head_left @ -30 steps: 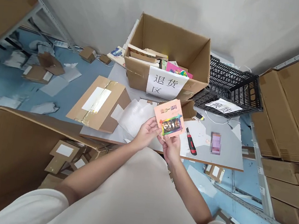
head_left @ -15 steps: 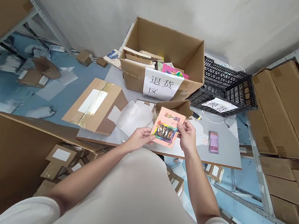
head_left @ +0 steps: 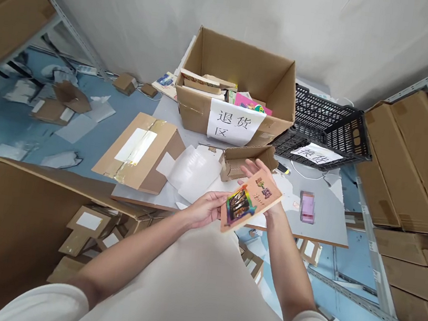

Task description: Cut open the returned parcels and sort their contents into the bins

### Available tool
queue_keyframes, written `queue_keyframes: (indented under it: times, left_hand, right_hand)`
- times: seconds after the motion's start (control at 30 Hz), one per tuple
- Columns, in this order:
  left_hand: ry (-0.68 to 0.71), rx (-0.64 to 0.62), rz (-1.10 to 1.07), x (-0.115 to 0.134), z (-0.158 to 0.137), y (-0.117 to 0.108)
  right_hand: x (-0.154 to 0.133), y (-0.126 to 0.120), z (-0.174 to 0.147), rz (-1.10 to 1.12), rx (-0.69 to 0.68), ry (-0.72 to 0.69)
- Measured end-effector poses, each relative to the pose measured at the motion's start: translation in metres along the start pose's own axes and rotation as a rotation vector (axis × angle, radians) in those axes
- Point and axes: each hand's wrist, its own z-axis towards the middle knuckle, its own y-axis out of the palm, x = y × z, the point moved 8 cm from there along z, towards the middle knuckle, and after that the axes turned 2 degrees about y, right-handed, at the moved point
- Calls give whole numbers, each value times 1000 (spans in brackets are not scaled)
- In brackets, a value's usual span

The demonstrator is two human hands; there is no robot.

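Observation:
A salmon-coloured book (head_left: 250,200) with a dark picture on its cover is tilted in front of my body, above the table's front edge. My left hand (head_left: 207,210) pinches the book by its left edge. Behind the book, my right hand (head_left: 256,167) is open, its fingers stretched out past the top edge. The book hides most of that palm, and I cannot tell how firmly it touches. Just beyond my right fingers stands a small open cardboard box (head_left: 232,167). White wrapping (head_left: 196,171) lies on the table, left of it.
A large carton (head_left: 192,117) of books stands at the back, with a black crate (head_left: 330,129) to its right. A taped parcel (head_left: 141,153) sits on the table's left side. Near the right edge lies a pink, blurred-out item (head_left: 307,207). Shelves with cartons (head_left: 417,157) flank the right.
The book has turned and tilted, moving slightly right and towards me. My right hand has let go of its edge, and its fingers are now spread behind it. My left hand keeps its grip.

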Motion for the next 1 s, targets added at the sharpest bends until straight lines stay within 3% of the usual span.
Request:
queue_keyframes:
  times: [0.1,0.23,0.4,0.47,0.83,1.0]
  left_hand:
    - [-4,-13,-49,3,1,7]
    - [100,49,-96,21,-3,-8]
    - [230,378,105,30,-8,-49]
    - [242,435,151,29,-7,-55]
    - [261,457,159,27,-1,-52]
    - [175,355,52,19,7,-40]
  right_hand:
    - [-10,1,6,-58,-18,7]
    - [-17,-18,12,-101,51,16]
    - [-17,-31,15,-151,92,65]
    - [-16,-31,15,-156,106,75]
    - [-10,-39,20,-180,126,40]
    - [-22,-23,19,-74,-63,-138]
